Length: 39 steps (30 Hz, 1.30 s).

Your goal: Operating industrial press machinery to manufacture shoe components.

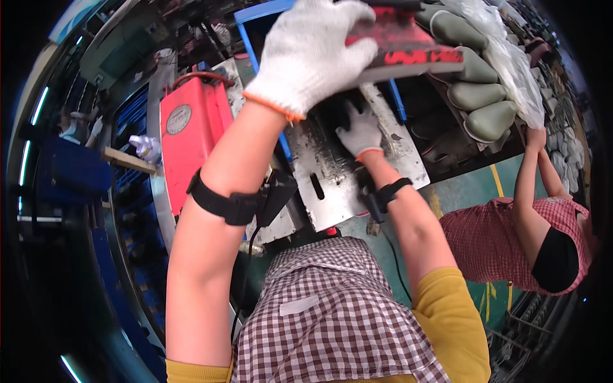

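My left hand (313, 57), in a white knit glove with an orange cuff, is raised with its thumb and fingers around the near left side of a red, worn machine head (408, 48) with a flat grey underside. Lower down, my right hand (361, 132), also gloved, reaches with fingers spread over a scuffed metal plate (399, 150). A dark area lies under its fingertips; whether it touches anything there, I cannot tell. Nothing shows in its grasp.
A red machine housing (191, 134) stands left of the plate, beside a blue frame (255, 14). Olive-green boots (491, 121) are stacked at right under clear plastic (511, 57). A co-worker in a red checked apron (485, 236) has hands at the plastic.
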{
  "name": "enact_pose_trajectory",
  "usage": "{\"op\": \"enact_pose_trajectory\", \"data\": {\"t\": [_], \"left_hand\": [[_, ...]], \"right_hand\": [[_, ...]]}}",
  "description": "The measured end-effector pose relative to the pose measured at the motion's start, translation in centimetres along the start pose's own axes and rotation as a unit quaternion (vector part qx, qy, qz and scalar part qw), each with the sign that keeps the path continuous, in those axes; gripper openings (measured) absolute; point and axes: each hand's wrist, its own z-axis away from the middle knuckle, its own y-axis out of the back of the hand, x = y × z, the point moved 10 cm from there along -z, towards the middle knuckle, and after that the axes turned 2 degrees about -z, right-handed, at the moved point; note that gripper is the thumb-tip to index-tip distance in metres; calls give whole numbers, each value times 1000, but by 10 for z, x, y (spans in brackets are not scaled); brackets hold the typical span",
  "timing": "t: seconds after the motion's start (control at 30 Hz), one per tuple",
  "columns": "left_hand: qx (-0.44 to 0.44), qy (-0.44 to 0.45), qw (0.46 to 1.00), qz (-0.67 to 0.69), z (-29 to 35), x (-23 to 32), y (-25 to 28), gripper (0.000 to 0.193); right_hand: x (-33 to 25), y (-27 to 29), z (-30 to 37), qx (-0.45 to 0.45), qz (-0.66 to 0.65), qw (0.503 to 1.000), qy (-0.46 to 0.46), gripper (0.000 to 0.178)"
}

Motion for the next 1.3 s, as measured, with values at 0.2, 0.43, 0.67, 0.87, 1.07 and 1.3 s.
{"op": "enact_pose_trajectory", "data": {"t": [0.2,0.43,0.67,0.87,1.07,1.3], "left_hand": [[196,183,937,223,110,-71,29,54],[69,481,741,464,322,-106,-19,86],[273,486,608,565,399,-66,55,72],[530,522,444,499,570,-58,148,26],[572,621,414,341,737,-108,213,23],[576,729,260,265,937,-183,236,29]], "right_hand": [[26,0,21,-192,-697,664,-191,61],[-74,3,141,-314,-799,487,-162,64],[-253,12,210,-397,-587,701,84,78],[-326,-36,237,-412,-520,722,197,54],[-336,-48,293,-149,-221,830,490,44],[-331,-63,295,-100,-175,867,456,43]]}}
